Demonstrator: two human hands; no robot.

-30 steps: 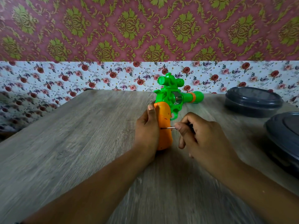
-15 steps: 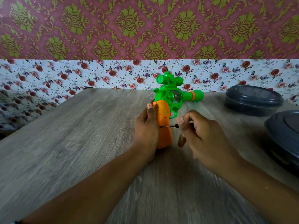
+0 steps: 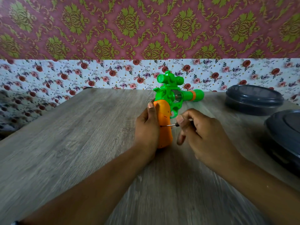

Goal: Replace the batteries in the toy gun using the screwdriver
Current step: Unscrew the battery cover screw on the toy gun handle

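Orange-handled toy gun (image 3: 164, 124) stands near the table's (image 3: 65, 143) far edge, left hand (image 3: 146, 125) clasping it. Right hand (image 3: 201, 132) pinches the screwdriver (image 3: 168, 125), tip in the handle; keep it square, pressing while twisting.

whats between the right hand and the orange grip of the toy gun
Only the screwdriver's thin metal shaft spans the gap from the right hand to the orange grip, seen in the head view.

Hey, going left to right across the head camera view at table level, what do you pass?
Left hand → toy gun's orange grip → screwdriver → right hand → far dark lidded container → near dark lidded container, cut off by the right edge.
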